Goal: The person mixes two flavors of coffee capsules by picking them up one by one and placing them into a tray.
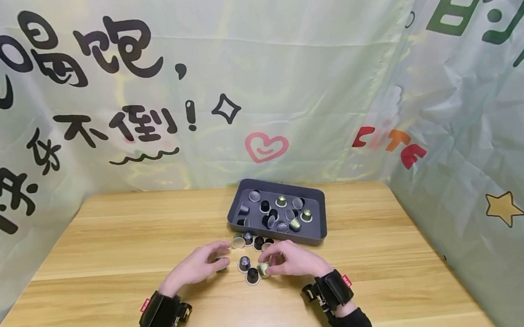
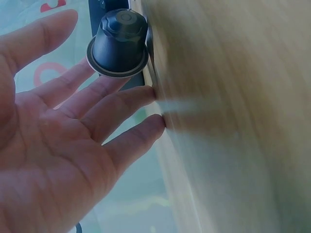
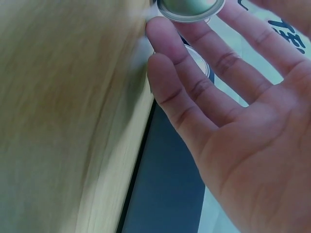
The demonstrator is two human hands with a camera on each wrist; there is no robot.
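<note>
A: Head view first. Report hands.
B: See left hand on left side of loose capsules, fingers extended and slack, thumb spread away from them. See right hand opposite, fingers bent, thumb and index on either side of light green capsule.
A: Gripping or not?
B: Left: not clasping anything. Check left wrist: dark capsule just by index and middle fingertips, visible gap to thumb. Right: can't tell. Check right wrist: light green capsule cut off by top edge, thumb tip out of frame, no confirming a pinch.
A: Left fingertips vs table?
B: Ring and little fingertips right at wood, per left wrist.
A: Between hands?
B: Count two dark ones, both standing lid-down: farther upright capsule, nearer upright capsule. Very close together.
A: Beyond those?
B: Short row just in front of grey tray: pale capsule, bluish capsule, black capsule, plus another partly covered by right hand.
A: Tray contents?
B: Mixed bunch, some upright, some tipped. Note upright green capsule near right end, tilted green capsule beside.
A: Backdrop?
B: Printed cloth, pink heart above tray.
</note>
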